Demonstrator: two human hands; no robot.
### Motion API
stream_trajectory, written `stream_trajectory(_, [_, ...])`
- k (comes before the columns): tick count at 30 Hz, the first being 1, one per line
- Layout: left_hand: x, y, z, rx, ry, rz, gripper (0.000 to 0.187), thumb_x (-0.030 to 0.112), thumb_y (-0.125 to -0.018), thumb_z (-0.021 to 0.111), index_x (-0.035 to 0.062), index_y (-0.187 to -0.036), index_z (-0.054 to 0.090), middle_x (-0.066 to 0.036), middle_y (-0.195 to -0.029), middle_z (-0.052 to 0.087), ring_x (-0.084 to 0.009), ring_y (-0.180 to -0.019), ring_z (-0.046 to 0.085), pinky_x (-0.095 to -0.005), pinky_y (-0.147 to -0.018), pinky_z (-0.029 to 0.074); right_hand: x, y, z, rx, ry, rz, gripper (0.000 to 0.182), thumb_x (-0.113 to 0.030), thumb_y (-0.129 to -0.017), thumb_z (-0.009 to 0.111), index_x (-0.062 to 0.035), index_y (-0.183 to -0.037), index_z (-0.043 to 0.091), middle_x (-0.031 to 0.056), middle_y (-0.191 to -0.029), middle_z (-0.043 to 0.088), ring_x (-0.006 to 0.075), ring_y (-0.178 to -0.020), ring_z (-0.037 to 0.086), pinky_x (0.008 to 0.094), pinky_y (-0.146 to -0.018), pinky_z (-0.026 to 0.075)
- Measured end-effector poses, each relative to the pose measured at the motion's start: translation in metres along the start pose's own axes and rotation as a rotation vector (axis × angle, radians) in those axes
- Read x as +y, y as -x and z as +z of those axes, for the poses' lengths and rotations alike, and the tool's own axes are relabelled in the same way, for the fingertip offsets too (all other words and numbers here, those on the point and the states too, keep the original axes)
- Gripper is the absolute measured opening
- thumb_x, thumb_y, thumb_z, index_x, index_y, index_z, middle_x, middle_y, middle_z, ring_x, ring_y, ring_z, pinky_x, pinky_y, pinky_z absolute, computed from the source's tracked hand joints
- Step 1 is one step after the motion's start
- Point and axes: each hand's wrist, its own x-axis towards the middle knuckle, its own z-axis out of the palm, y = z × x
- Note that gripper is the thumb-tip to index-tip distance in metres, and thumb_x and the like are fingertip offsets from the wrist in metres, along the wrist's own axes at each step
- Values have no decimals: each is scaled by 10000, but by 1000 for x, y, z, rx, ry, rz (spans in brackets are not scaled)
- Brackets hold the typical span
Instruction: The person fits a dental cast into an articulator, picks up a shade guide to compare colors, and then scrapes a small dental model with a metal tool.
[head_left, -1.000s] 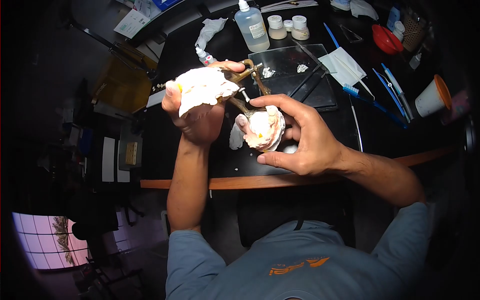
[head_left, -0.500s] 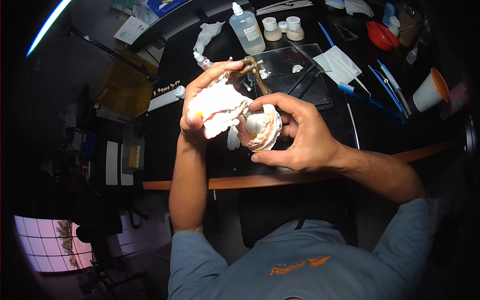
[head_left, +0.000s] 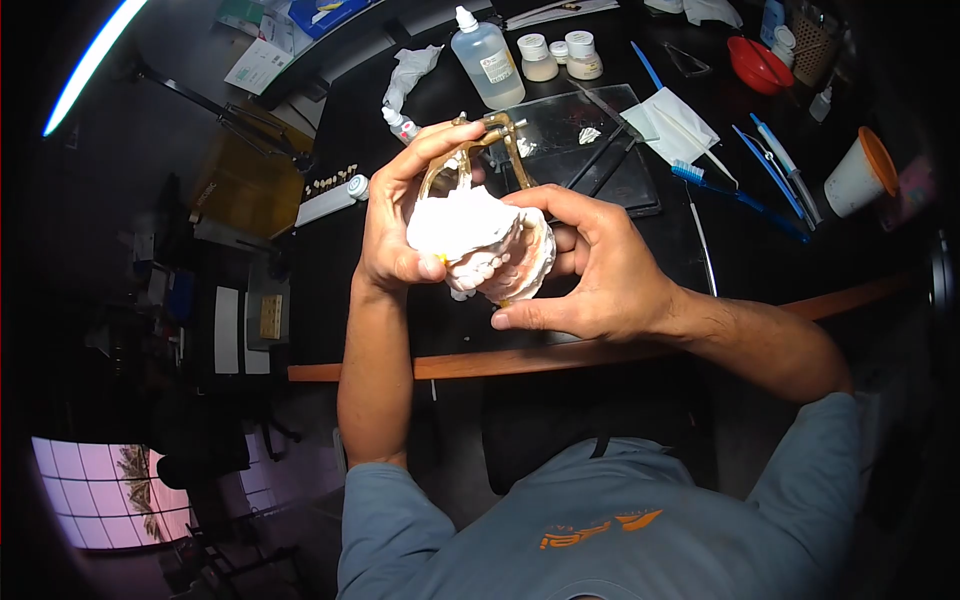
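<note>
A brass-coloured dental articulator (head_left: 516,152) is held up above the bench with white plaster dental casts mounted on it. My left hand (head_left: 392,225) wraps around the articulator's left side, with its thumb against the brightly lit left cast (head_left: 455,222). My right hand (head_left: 615,265) grips the right cast (head_left: 543,250), thumb at its lower edge and forefinger along its top. This cast shows a pinkish inner side and a row of teeth. The two casts lie close against each other; glare and fingers hide exactly where they touch.
On the dark bench stand a clear liquid bottle (head_left: 487,65) and several small jars (head_left: 537,58). A black-handled tool lies on a dark glass slab (head_left: 630,185). To the right are a blue brush (head_left: 740,200), instruments, a white cup (head_left: 855,185) and a red bowl (head_left: 755,68).
The left cast has turned and moved right, closing the gap to the right cast. My left thumb has shifted right with it. The right hand has barely moved.
</note>
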Motion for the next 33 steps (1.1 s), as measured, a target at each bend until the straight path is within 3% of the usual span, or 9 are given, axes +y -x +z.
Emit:
stream_trajectory(2, [0, -1, 1, 4, -27, 3, 1177, 637, -480, 908, -68, -1383, 639, -140, -1348, 589, -221, -1141, 627, -337, -975, 511, 2, 0, 1, 32, -36, -40, 701, -46, -775, 935, 63, -1348, 547, 150, -1176, 717, 172, -1075, 730, 321, -930, 642])
stream_trajectory(8, [3, -2, 3, -10, -20, -8, 1132, 511, -462, 953, -68, -1382, 640, -161, -1368, 611, -242, -1216, 624, -348, -1052, 482, 2, 0, 2, 34, -84, -7, 718, -74, -769, 952, 72, -1342, 544, 146, -1173, 716, 171, -1083, 729, 315, -927, 641])
stream_trajectory(15, [2, -1, 7, 34, 130, -76, 1241, 524, -479, 977, -68, -1462, 505, -183, -1382, 593, -245, -1211, 629, -361, -1081, 489, 0, 0, 0, -1, -2, -63, 878, -15, -757, 943, 83, -1474, 445, 171, -1294, 668, 198, -1146, 714, 339, -998, 616])
stream_trajectory(16, [-1, -2, 4, 13, 174, -75, 1233, 521, -515, 979, -31, -1466, 421, -183, -1361, 576, -237, -1167, 638, -359, -1027, 534, 0, 1, 0, 6, 13, -81, 868, -8, -760, 937, 89, -1474, 451, 170, -1302, 664, 202, -1155, 712, 340, -995, 617])
stream_trajectory(18, [-9, 1, 0, -23, 324, -109, 1160, 500, -550, 973, 3, -1427, 401, -175, -1327, 565, -235, -1131, 643, -372, -977, 575, 5, 1, 1, 59, 50, -146, 807, -12, -769, 929, 102, -1441, 498, 164, -1273, 662, 209, -1120, 727, 331, -953, 636])
stream_trajectory(22, [-15, 0, 0, -91, 346, -145, 1101, 577, -611, 966, 25, -1392, 420, -210, -1305, 586, -288, -1250, 637, -421, -1034, 586, 11, -1, 2, 193, 148, -266, 609, -9, -790, 903, 116, -1317, 624, 155, -1142, 679, 207, -983, 772, 301, -839, 673])
stream_trajectory(28, [-12, -3, 5, -53, 286, -74, 985, 563, -750, 887, -43, -1426, 505, -224, -1448, 563, -305, -1352, 584, -464, -1157, 482, 3, 0, 1, 270, 317, -292, 578, 15, -811, 866, 103, -1329, 625, 147, -1058, 690, 208, -945, 780, 301, -811, 680])
stream_trajectory(29, [-8, -2, 5, -78, 278, -99, 997, 557, -792, 851, -62, -1485, 493, -205, -1486, 547, -293, -1362, 573, -456, -1192, 435, 6, -2, 2, 288, 309, -301, 575, 18, -817, 858, 100, -1335, 623, 146, -1054, 688, 210, -941, 780, 305, -810, 681])
stream_trajectory(33, [-1, -6, 30, -68, 349, -89, 934, 501, -968, 633, -56, -1620, 262, -201, -1449, 565, -273, -1371, 562, -426, -1199, 400, 2, -4, -3, 317, 351, -265, 578, 80, -852, 777, 102, -1396, 584, 155, -1099, 668, 240, -976, 776, 333, -839, 683])
